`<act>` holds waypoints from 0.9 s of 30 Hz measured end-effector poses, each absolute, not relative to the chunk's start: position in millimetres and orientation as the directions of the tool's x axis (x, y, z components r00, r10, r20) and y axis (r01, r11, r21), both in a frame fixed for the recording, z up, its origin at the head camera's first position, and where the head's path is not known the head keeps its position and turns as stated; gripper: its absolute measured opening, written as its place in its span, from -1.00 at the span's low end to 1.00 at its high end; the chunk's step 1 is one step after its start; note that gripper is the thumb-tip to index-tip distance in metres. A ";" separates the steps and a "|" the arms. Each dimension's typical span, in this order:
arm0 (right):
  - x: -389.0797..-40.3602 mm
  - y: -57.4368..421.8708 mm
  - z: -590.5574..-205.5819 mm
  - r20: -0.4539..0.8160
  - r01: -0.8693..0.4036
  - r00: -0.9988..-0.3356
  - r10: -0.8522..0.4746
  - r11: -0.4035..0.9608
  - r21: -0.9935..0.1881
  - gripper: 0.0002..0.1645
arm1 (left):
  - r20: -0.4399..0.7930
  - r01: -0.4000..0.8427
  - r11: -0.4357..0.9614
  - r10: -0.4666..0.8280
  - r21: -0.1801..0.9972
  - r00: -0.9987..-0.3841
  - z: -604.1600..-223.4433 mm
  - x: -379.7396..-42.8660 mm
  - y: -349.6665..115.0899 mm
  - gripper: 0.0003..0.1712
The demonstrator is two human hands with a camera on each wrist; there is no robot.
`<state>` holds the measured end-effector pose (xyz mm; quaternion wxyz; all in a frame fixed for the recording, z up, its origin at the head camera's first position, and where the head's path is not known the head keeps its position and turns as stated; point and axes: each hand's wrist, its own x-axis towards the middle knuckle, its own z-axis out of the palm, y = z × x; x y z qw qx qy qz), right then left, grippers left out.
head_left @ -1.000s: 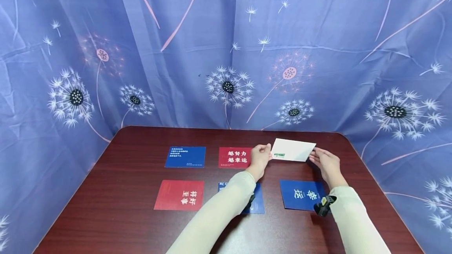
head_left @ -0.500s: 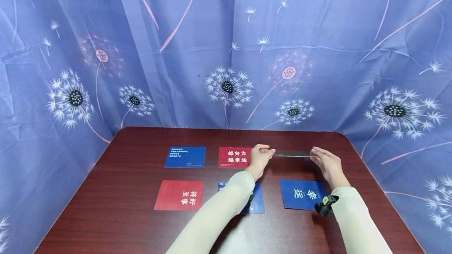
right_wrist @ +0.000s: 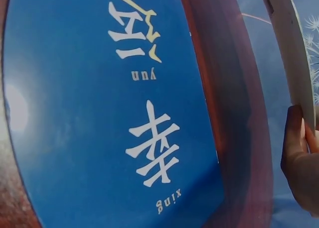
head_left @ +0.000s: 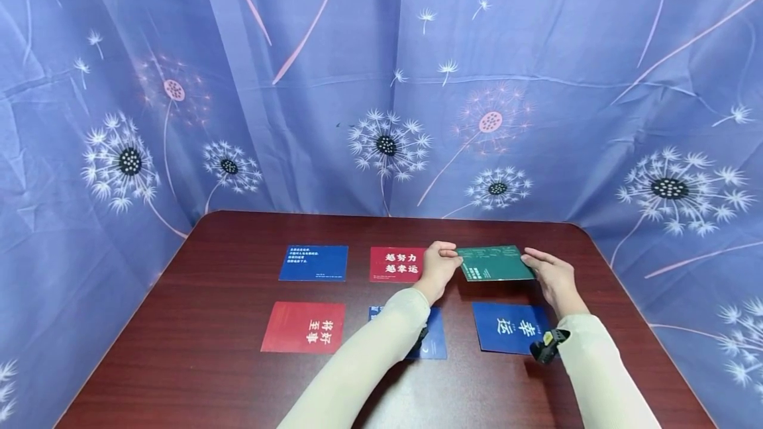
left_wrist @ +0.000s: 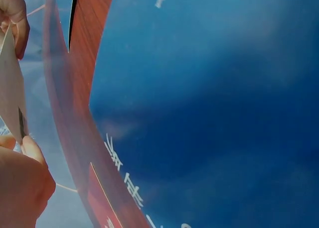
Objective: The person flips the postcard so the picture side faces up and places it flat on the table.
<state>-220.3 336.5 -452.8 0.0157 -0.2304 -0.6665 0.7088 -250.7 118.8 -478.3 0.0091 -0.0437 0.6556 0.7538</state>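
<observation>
A green postcard point(head_left: 497, 263) with white lettering is held between both hands at the back right of the table, its printed face showing in the head view. My left hand point(head_left: 439, 269) pinches its left end between thumb and fingers. At the opposite end, my right hand point(head_left: 553, 277) grips the edge the same way. Both wrist views show the card's pale underside, with the left hand point(left_wrist: 22, 183) low at the left and the right hand point(right_wrist: 304, 168) at the right edge. Below the right wrist lies a blue card point(head_left: 509, 328) with large white characters.
On the dark wooden table point(head_left: 197, 323) lie a blue card point(head_left: 316, 263) and a red card point(head_left: 301, 328) at left. Another red card point(head_left: 393, 265) sits beside the left hand. The left forearm partly covers a blue card point(head_left: 436, 336). A dandelion-print curtain point(head_left: 310, 151) hangs behind.
The card has been turned over between the hands: its white back showed first, then it was edge-on, and now its green face shows. The cards on the table have stayed put.
</observation>
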 end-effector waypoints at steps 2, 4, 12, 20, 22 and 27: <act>-219.8 336.3 -454.5 -0.303 0.283 -0.898 0.320 -0.106 -0.953 -0.74 | -0.066 -0.059 -0.146 -0.042 0.987 -0.997 -479.6 -251.7 118.9 -0.63; -219.6 336.3 -456.0 -0.308 0.291 -0.898 0.314 -0.102 -0.951 -0.73 | -0.061 -0.054 -0.147 -0.045 0.988 -0.997 -480.5 -252.2 118.8 -0.62; -218.0 339.2 -460.3 -0.333 0.335 -0.901 0.279 -0.041 -0.941 -0.58 | -0.128 -0.121 -0.097 -0.068 0.988 -0.989 -481.1 -251.5 119.8 -0.71; -219.5 341.7 -462.3 -0.316 0.349 -0.929 0.194 0.168 -0.922 -0.27 | -0.131 -0.125 -0.093 -0.058 0.988 -0.990 -481.1 -248.8 118.8 -0.73; -219.4 342.8 -461.9 -0.304 0.337 -0.935 0.184 0.188 -0.923 -0.28 | -0.130 -0.126 -0.104 -0.033 0.987 -0.991 -480.5 -247.8 118.2 -0.67; -219.7 344.4 -460.8 -0.287 0.321 -0.940 0.186 0.190 -0.928 -0.27 | -0.157 -0.161 -0.099 0.042 0.982 -0.987 -478.3 -245.4 117.3 -0.46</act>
